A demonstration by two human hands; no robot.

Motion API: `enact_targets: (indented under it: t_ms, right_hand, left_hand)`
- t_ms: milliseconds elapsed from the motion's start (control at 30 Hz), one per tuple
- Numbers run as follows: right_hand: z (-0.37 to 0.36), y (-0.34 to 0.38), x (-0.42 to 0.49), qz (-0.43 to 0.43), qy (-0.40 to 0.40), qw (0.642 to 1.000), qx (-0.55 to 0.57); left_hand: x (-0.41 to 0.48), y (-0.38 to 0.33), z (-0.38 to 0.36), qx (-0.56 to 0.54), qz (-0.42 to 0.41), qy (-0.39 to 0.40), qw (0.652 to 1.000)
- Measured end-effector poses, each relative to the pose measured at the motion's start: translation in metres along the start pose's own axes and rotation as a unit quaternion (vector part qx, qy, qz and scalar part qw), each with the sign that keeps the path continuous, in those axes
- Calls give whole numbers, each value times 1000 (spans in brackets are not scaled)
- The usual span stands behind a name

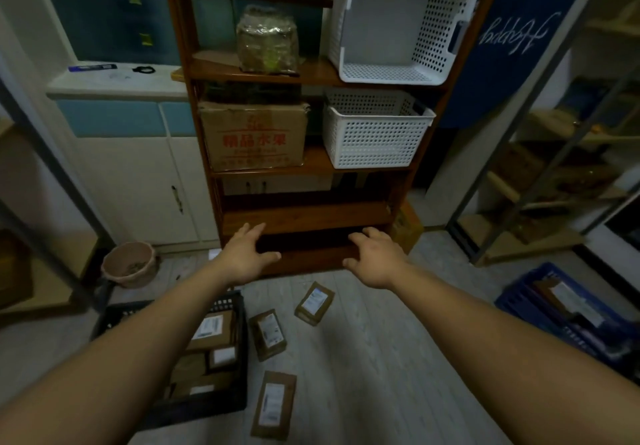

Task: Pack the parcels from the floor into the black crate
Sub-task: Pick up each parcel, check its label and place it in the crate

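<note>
Both hands are up and empty: the left grip [247,254] and the right grip [372,259] are spread, fingers loose, holding nothing, in front of the low tiers of the wooden shelf [304,216] at 12 o'clock.

Three parcels lie on the floor [381,358]. The far parcel [314,303] and the middle parcel [267,333] sit around 6 o'clock, with the near parcel [273,404] below them. The black crate [242,368] stands at 7 o'clock and already holds several packed parcels [209,328].

The likeliest slip, as I judge it, is a mix-up. A blue crate [526,302] at 4 o'clock also holds parcels, and a parcel taken by the right grip could land there. The black crate looks fairly full, so a parcel laid carelessly on top may tilt or slide over the rim. The left forearm hides part of it, which makes a clean drop harder to judge. The light is dim, so labels and edges read poorly.

The floor is pale grey planking. The shelf carries a cardboard box [252,136] and two white baskets [374,129]. A pink basin [130,264] sits at 9 o'clock beside a white cabinet [138,185].
</note>
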State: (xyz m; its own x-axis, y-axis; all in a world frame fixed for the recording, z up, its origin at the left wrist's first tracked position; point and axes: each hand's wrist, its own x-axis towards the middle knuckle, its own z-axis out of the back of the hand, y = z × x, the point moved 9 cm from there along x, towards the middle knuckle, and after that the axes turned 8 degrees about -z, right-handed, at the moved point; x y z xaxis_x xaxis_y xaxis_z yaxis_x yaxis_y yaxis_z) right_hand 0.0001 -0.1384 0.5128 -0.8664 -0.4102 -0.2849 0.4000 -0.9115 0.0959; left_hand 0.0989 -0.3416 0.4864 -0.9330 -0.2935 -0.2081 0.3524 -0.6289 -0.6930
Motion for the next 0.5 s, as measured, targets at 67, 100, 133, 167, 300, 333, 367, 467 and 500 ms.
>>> enact_targets:
  t_ms: [67,100,133,167,300,333,367,467,500]
  right_hand:
    - [-6,-16,3,1,10,1000,9]
    - [-11,-21,4,0,15,1000,19]
    - [-16,-24,5,0,18,999,28]
    - [-21,-26,6,-1,23,999,38]
    - [-59,-37,1,-21,59,994,87]
    - [-70,-41,0,-20,66,994,89]
    - [-82,-45,-1,-17,76,993,85]
    - [-118,-58,1,-14,109,991,74]
    - [-131,-61,3,-15,126,989,78]
  left_hand:
    - [-6,3,-12,2,16,-13,1000]
    - [-6,8,-18,2,23,-18,1000]
    - [-8,12,-23,0,31,-18,999]
    - [-9,18,-29,-5,39,-17,999]
    - [-8,53,-57,-48,65,21,997]
    - [-6,68,-69,-53,78,38,995]
    - [-5,82,-83,-60,88,59,993]
    - [-16,101,-116,-75,118,68,988]
    - [-21,105,-127,-73,121,68,988]
